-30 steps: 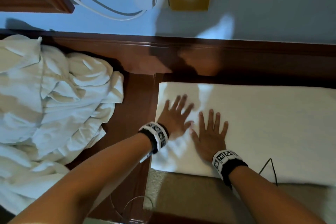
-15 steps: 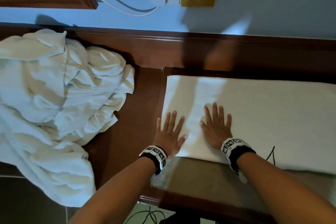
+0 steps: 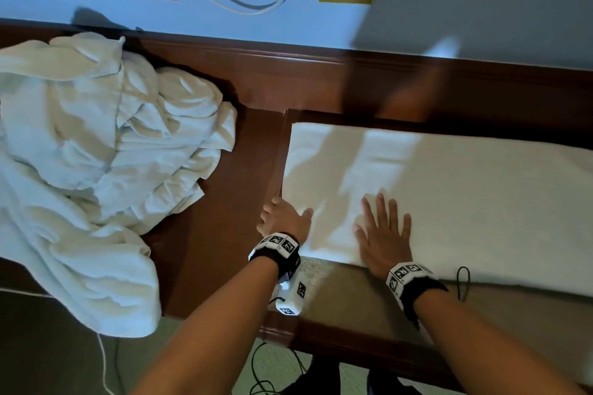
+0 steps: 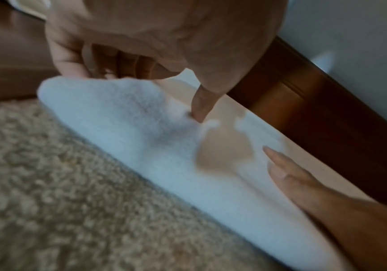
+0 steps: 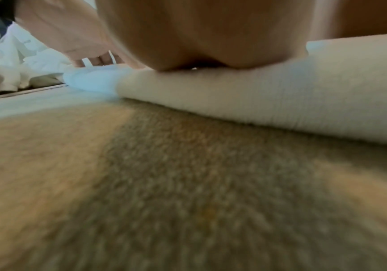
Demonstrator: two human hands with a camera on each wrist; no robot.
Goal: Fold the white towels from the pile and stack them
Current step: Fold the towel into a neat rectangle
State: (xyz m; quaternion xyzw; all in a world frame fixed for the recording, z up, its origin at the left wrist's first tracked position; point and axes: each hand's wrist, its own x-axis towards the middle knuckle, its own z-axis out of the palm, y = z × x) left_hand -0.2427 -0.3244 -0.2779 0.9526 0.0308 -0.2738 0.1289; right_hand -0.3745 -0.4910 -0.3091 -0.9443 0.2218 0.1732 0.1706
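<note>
Head view: a folded towel (image 3: 449, 202) lies flat on a beige mat (image 3: 353, 295) at about 3 o'clock, its near edge running left to right. The left hand (image 3: 282, 218) pinches the towel's near left corner, fingers curled under the edge and thumb pressed on top, as the left wrist view shows. The right hand (image 3: 383, 237) lies flat on the towel just beside it, fingers straight and spread, holding nothing. The pile (image 3: 96, 170) of crumpled towels sits at 9 o'clock on the dark wood surface (image 3: 224, 250), apart from the towel.
</note>
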